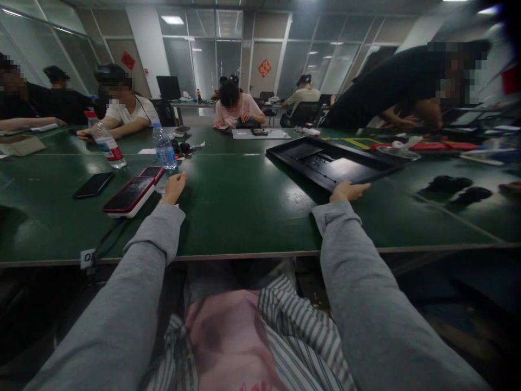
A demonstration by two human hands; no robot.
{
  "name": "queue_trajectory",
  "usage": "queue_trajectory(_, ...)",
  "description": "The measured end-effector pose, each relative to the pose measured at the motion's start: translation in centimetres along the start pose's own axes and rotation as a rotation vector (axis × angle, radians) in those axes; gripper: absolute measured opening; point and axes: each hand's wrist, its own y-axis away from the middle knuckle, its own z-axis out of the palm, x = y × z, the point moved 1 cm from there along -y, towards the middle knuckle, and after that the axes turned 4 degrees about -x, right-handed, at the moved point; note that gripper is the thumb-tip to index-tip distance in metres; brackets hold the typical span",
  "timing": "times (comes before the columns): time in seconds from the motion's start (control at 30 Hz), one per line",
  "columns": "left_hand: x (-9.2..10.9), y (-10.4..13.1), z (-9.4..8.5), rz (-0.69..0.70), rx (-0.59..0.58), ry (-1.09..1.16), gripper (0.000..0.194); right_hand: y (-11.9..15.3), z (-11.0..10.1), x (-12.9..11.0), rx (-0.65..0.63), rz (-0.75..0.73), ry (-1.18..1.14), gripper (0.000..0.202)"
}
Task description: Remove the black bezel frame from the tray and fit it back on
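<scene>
A shallow black rectangular tray (pixel 354 169) with a raised rim lies on the right half of the green table. My right hand (pixel 348 191) grips its near corner, with some fingers hidden by the rim. Inside the tray are dark flat pieces and a row of small parts, too dim to name. My left hand (pixel 175 187) rests by the table's left-middle part, fingers curled in; whatever they may hold is hidden. Just left of it lies a phone-like device in a red-edged case (pixel 132 194), on a white base with a cable. A blue-labelled water bottle (pixel 164 146) stands beyond that hand.
A red-capped bottle (pixel 106 142) and a dark phone (pixel 93 185) are at the left. Dark objects (pixel 450 184) lie at the right, near red and clear plastic items. Across the table (pixel 240 217), a person in pink (pixel 240 106) works over a white sheet; another leans in at the right.
</scene>
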Motion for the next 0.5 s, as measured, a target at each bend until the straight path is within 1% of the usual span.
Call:
queue_trajectory(0.03,-0.2,-0.2,0.1,0.003,-0.006,0.007,0.045,0.1,-0.4,0.1,0.096,0.119,-0.047,0.075)
queue_trajectory(0.07,-0.4,-0.4,0.3,0.009,-0.015,0.014,0.046,0.2,-0.7,0.2,0.160,0.186,-0.083,0.075)
queue_trajectory(0.17,-1.0,-0.8,0.7,0.038,-0.042,0.033,0.049,0.2,-1.5,0.5,0.217,0.194,-0.102,0.069)
queue_trajectory(0.3,-1.2,-1.0,0.9,0.060,-0.054,0.056,0.050,0.2,-1.9,0.5,0.217,0.183,-0.085,0.066)
queue_trajectory(0.4,-0.9,-0.7,0.8,0.064,-0.054,0.067,0.050,0.2,-1.9,0.3,0.243,0.183,-0.101,0.067)
queue_trajectory(0.47,-0.6,-0.4,0.6,0.059,-0.058,0.073,0.050,0.1,-2.1,0.5,0.261,0.192,-0.118,0.070)
queue_trajectory(0.5,-0.4,-0.3,0.5,0.054,-0.061,0.075,0.050,0.0,-2.4,0.8,0.209,0.126,-0.097,0.073)
